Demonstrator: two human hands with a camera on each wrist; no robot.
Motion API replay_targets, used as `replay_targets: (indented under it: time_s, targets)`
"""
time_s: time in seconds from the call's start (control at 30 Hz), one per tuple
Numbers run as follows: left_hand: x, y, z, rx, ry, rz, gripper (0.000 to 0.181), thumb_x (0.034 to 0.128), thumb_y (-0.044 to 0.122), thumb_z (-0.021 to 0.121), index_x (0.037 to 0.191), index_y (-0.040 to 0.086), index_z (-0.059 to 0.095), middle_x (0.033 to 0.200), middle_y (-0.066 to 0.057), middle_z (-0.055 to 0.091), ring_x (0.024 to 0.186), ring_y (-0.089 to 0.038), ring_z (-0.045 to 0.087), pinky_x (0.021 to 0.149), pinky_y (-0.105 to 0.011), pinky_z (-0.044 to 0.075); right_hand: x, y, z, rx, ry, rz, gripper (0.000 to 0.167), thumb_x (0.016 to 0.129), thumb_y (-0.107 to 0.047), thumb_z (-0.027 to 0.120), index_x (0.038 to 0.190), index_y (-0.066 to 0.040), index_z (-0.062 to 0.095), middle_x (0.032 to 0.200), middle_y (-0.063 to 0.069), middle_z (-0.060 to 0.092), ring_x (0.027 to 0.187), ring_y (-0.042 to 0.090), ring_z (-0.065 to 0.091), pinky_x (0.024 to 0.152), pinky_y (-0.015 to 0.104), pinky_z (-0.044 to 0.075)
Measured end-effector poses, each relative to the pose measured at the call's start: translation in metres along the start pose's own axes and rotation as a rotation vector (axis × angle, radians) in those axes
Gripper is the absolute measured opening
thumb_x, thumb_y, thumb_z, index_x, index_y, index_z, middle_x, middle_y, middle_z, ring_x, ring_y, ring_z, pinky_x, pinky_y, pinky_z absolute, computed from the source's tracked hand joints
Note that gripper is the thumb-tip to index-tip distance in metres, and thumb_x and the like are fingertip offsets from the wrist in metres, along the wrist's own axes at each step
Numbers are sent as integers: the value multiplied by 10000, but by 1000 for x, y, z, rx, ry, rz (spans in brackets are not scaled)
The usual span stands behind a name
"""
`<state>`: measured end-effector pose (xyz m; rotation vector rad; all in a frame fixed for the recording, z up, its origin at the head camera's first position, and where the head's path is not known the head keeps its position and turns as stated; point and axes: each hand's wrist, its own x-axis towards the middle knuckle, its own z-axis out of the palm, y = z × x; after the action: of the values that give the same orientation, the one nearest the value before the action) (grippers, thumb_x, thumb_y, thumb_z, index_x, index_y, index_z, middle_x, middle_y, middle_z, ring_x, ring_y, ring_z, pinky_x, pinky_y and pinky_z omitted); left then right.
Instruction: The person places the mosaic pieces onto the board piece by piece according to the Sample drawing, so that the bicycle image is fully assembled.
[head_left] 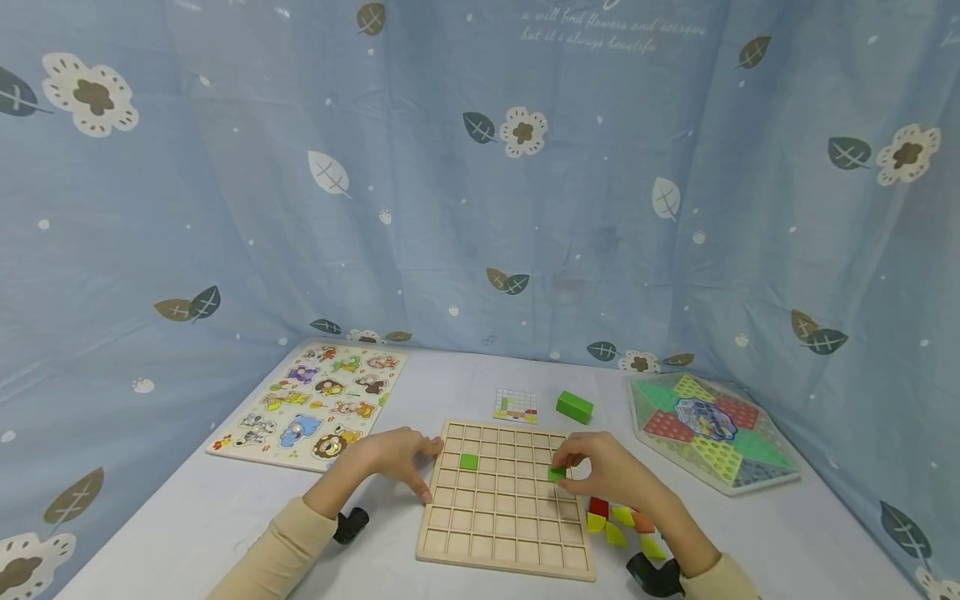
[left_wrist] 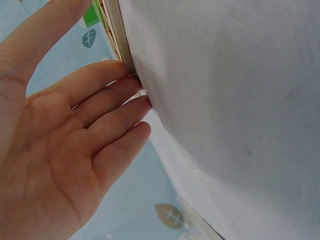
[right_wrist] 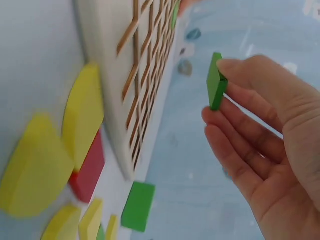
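Observation:
A wooden grid board [head_left: 506, 502] lies on the table, and one green square tile [head_left: 468, 462] sits in a cell near its upper left. My right hand [head_left: 609, 473] pinches another green square tile [right_wrist: 216, 82] between thumb and fingers, over the board's right side. In the right wrist view that tile is held apart from the grid. At the board's left edge, my left hand [head_left: 392, 461] rests with fingers extended; the left wrist view shows the fingertips [left_wrist: 131, 84] touching the board's side [left_wrist: 119, 37].
Yellow quarter-round pieces [head_left: 615, 534], a red tile [head_left: 598, 507] and an orange one [head_left: 642, 522] lie right of the board. Behind it are a patterned card [head_left: 516, 406] and a green block [head_left: 574, 407]. An animal puzzle [head_left: 315, 404] stands left, a hexagonal box [head_left: 712, 429] right.

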<state>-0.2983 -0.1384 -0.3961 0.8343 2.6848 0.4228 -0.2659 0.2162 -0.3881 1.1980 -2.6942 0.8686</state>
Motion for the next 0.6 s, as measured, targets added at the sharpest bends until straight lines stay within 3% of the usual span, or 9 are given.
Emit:
replay_targets:
  time_s: [0.27, 0.6]
  targets:
    - [-2, 1, 0, 9, 7, -15, 863, 661, 400, 860, 1392, 89, 521, 1438, -65, 482, 1331, -313, 417, 1098, -440, 339, 8, -16, 17, 7, 176, -110, 213, 770, -60, 805, 933, -137, 691, 885, -68, 664, 771, 163, 647, 685, 329, 580]
    - [-1, 0, 1, 6, 9, -1, 867, 661, 399, 859, 1388, 71, 519, 1435, -74, 482, 1323, -311, 428, 1092, -444, 349, 15, -28, 33, 17, 267, -115, 190, 780, -66, 800, 916, -148, 696, 886, -66, 668, 796, 116, 641, 687, 330, 581]
